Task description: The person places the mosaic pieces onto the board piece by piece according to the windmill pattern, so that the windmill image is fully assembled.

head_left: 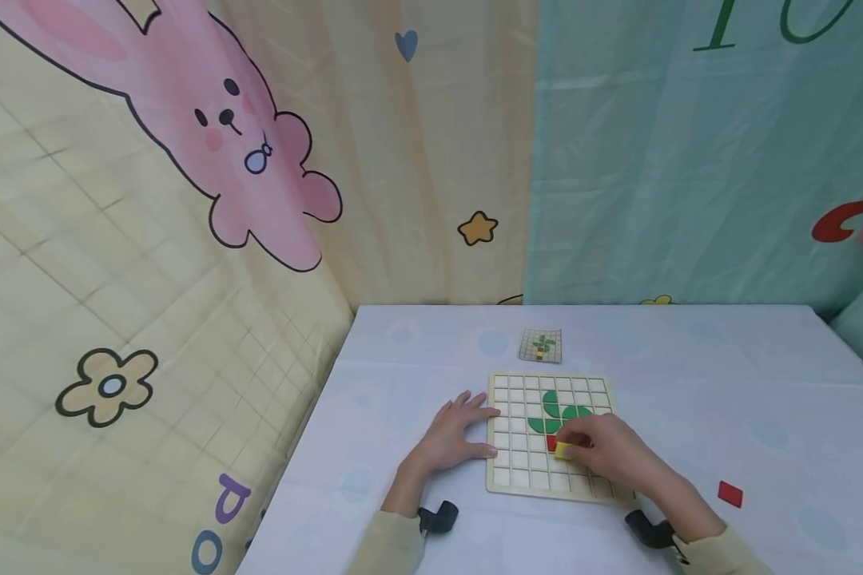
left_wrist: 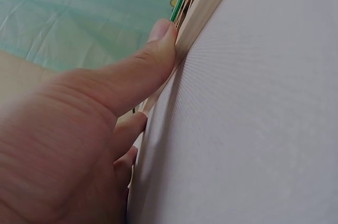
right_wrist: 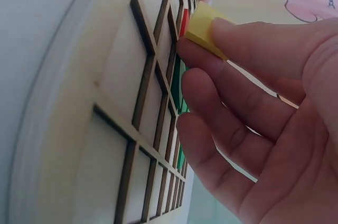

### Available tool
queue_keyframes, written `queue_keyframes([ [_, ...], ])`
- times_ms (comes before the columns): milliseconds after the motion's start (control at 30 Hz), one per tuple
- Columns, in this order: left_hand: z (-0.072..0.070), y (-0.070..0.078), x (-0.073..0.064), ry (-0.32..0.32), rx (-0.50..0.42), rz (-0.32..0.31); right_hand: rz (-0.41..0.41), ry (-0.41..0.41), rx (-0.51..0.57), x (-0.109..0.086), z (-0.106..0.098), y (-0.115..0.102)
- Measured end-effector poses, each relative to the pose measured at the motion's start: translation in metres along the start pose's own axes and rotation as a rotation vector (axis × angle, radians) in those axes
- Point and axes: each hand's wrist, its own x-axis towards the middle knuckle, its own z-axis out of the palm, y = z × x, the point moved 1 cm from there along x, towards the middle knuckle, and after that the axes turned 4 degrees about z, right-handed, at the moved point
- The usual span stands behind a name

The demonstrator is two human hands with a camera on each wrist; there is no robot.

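A wooden grid board (head_left: 512, 478) lies on the table with green rounded tiles (head_left: 544, 425) and a red tile (head_left: 550, 442) set in its cells. My right hand (head_left: 611, 451) pinches a yellow square tile (right_wrist: 204, 27) between thumb and index finger, close over the board beside the red tile. Its other fingers curl loosely, as the right wrist view shows. My left hand (head_left: 451, 435) rests at the board's left edge, fingers spread, with thumb (left_wrist: 158, 49) and fingertips touching the rim.
A small pattern card (head_left: 540, 346) with a green, red and yellow design lies behind the board. One loose red tile (head_left: 729, 493) is on the white tablecloth (head_left: 777, 423) at the right. Printed curtains (head_left: 431, 160) hang behind the table.
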Motion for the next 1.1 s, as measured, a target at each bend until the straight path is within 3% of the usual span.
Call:
queue_keyframes([
  [300,-0.005,0.002,0.001,0.011,-0.021,0.030,0.027,0.025,-0.025,0.003,0.004,-0.003],
  [467,-0.006,0.002,0.003,0.012,-0.020,0.043,-0.001,0.054,-0.042,0.004,0.006,-0.005],
  [800,-0.002,-0.001,0.003,0.004,-0.008,0.028,-0.058,0.081,-0.052,-0.002,0.011,-0.004],
  [1100,-0.001,-0.002,0.001,-0.006,-0.006,0.021,-0.034,0.096,-0.053,-0.004,0.014,-0.004],
])
